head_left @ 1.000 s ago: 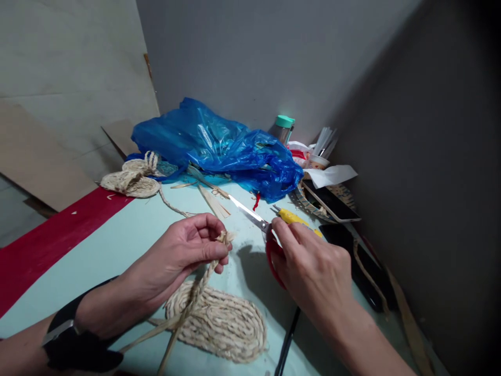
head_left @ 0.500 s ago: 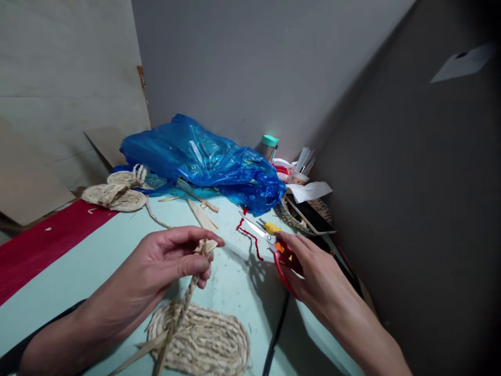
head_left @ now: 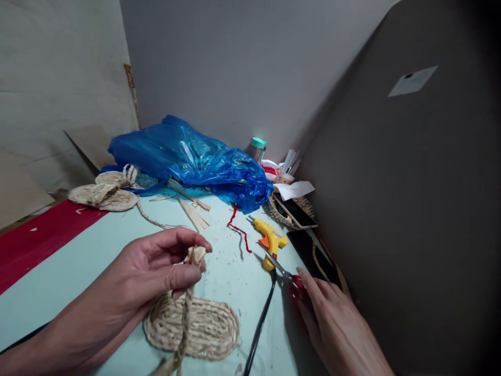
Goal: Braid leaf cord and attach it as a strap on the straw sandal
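My left hand [head_left: 152, 277] pinches the knotted end of a braided straw cord [head_left: 187, 308] between thumb and fingers. The cord hangs down over a flat oval mat of coiled straw braid [head_left: 211, 326] on the table. Low at the right, my right hand [head_left: 332, 313] is on the red handles of a pair of scissors [head_left: 279, 267], its fingers partly hiding them. The blades point up and left, in front of the yellow glue gun [head_left: 270, 235]. A black cable [head_left: 260, 318] runs from the glue gun toward the front edge.
A crumpled blue plastic bag [head_left: 188, 151] lies at the back, with straw slippers [head_left: 104, 196] left of it. Red cord [head_left: 238, 228] and straw strips [head_left: 193, 214] lie mid-table. A phone [head_left: 295, 211], white paper [head_left: 295, 189] and a green-lidded bottle [head_left: 257, 149] stand back right, near the wall.
My right hand has moved down and right with the scissors, uncovering the glue gun. My left hand keeps its pinch on the braided cord. The view has shifted slightly right.
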A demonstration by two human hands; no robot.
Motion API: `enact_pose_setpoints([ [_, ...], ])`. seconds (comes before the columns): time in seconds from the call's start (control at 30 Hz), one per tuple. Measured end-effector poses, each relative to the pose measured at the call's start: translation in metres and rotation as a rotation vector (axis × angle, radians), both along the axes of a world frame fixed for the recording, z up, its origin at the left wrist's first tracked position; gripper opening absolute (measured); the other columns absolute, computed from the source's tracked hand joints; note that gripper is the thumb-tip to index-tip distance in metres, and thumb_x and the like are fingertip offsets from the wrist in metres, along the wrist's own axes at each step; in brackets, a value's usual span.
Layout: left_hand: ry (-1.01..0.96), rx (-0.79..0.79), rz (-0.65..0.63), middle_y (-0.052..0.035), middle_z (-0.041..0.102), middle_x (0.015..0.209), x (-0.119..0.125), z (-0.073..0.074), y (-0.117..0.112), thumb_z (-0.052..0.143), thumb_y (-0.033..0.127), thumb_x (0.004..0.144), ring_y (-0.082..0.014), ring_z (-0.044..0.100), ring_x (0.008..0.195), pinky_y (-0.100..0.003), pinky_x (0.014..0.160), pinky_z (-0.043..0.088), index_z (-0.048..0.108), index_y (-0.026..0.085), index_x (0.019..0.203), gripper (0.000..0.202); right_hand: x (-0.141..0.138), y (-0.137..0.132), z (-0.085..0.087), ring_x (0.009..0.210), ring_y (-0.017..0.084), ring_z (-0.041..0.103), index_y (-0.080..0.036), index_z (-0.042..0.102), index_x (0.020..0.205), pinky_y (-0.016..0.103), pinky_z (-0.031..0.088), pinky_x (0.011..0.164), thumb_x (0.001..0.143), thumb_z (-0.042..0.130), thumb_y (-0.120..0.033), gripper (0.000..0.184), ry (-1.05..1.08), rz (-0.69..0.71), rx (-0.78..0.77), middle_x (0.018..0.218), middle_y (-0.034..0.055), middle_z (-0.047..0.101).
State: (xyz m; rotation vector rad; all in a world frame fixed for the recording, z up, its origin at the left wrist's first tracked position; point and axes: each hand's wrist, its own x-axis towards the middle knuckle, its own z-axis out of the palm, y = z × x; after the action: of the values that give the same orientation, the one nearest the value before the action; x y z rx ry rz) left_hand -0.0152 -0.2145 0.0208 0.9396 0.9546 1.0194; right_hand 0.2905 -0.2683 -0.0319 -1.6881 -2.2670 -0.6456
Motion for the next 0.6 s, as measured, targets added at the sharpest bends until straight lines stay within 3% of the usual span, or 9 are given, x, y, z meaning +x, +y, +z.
enact_pose_setpoints([
  [0.07,-0.011,-0.020,0.008,0.0015,0.064,0.074,0.003,0.002,-0.004,0.091,0.027,0.061,-0.0093,0.051,0.059,-0.014,0.051,0.049,0.074,0.025,0.091,0.034,-0.021,-0.002,0.008,0.084,0.029,0.070,-0.008,0.061,0.124,0.044,0.061,0.068,0.096,0.047,-0.021,0.033,-0.012,0.031,0.100,0.104,0.0185,0.072],
  [0.17,-0.039,-0.041,-0.015,0.0021,0.061,0.074,0.009,0.005,-0.009,0.090,0.027,0.062,-0.0096,0.051,0.059,-0.015,0.049,0.048,0.071,0.024,0.092,0.035,-0.066,-0.003,0.026,0.116,0.029,0.061,-0.011,0.056,0.136,0.041,0.056,0.089,0.096,0.048,-0.016,0.041,0.139,0.369,0.183,0.131,0.0192,0.063],
  [0.27,-0.094,-0.039,-0.059,0.0014,0.063,0.078,0.014,0.004,-0.013,0.089,0.027,0.065,-0.0116,0.057,0.070,-0.016,0.058,0.052,0.069,0.022,0.090,0.032,-0.101,-0.001,0.045,0.115,0.027,0.060,-0.011,0.065,0.126,0.038,0.055,0.086,0.097,0.044,-0.016,0.036,0.254,0.625,0.324,0.125,0.0163,0.067],
  [0.3,-0.111,-0.037,-0.062,0.0014,0.064,0.079,0.015,0.002,-0.013,0.089,0.027,0.066,-0.0117,0.058,0.073,-0.016,0.061,0.052,0.069,0.022,0.090,0.032,-0.108,0.001,0.049,0.114,0.027,0.061,-0.009,0.066,0.123,0.038,0.056,0.088,0.097,0.044,-0.014,0.035,0.223,0.675,0.261,0.123,0.0162,0.068],
  [0.33,-0.119,-0.037,-0.061,0.0014,0.064,0.080,0.016,0.001,-0.014,0.089,0.027,0.066,-0.0116,0.059,0.074,-0.016,0.063,0.052,0.069,0.022,0.091,0.032,-0.111,0.003,0.052,0.111,0.026,0.062,-0.007,0.068,0.119,0.038,0.056,0.088,0.096,0.045,-0.012,0.033,0.225,0.696,0.203,0.121,0.0175,0.069],
  [0.43,-0.110,-0.051,-0.070,0.0008,0.066,0.080,0.017,-0.004,-0.015,0.088,0.028,0.068,-0.0114,0.061,0.074,-0.015,0.062,0.051,0.070,0.022,0.092,0.030,-0.111,0.010,0.055,0.104,0.026,0.065,-0.005,0.071,0.108,0.037,0.058,0.085,0.094,0.049,-0.011,0.027,0.276,0.774,0.221,0.113,0.0195,0.072],
  [0.6,-0.103,-0.049,-0.097,-0.0014,0.069,0.083,0.017,-0.010,-0.014,0.081,0.024,0.076,-0.0110,0.063,0.072,-0.015,0.061,0.051,0.073,0.019,0.092,0.018,-0.106,0.020,0.042,0.101,0.023,0.067,-0.009,0.072,0.101,0.035,0.059,0.086,0.092,0.058,-0.010,0.017,0.343,0.795,0.277,0.110,0.0169,0.074],
])
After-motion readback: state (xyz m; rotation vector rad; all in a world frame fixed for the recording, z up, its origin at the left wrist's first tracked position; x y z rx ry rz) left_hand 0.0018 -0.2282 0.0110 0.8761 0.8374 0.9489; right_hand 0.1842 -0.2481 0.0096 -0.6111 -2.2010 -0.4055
